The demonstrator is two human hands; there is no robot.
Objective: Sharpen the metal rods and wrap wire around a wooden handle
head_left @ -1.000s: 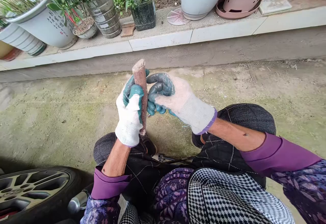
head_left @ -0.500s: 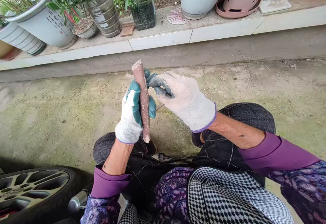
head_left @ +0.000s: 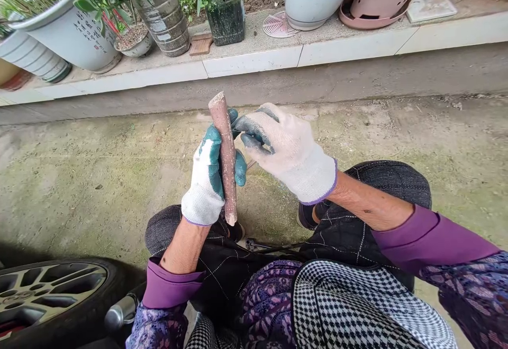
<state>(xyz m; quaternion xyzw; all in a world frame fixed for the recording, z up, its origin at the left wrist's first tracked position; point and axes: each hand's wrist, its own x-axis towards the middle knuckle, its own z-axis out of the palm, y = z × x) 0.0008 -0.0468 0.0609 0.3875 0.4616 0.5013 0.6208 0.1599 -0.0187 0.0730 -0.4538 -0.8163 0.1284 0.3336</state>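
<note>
My left hand (head_left: 206, 180), in a white glove with a teal palm, is wrapped round a long brownish-pink root (head_left: 225, 153) and holds it upright over my knees. My right hand (head_left: 286, 150), in the same kind of glove, is curled just right of the root's upper part, its teal fingertips touching the root near the top. A thin metal tip shows below the right hand's fingers; whatever it belongs to is hidden.
A raised white-edged ledge (head_left: 254, 63) at the back carries several plant pots (head_left: 75, 34) and a dark planter (head_left: 225, 18). A car wheel (head_left: 47, 296) sits at the lower left. Mossy concrete ground (head_left: 99, 180) lies in front of my knees.
The right hand turned from palm-up beside the root to knuckles-up, with its fingertips at the root's upper part. The root slid down a little in my left hand and tilted slightly.
</note>
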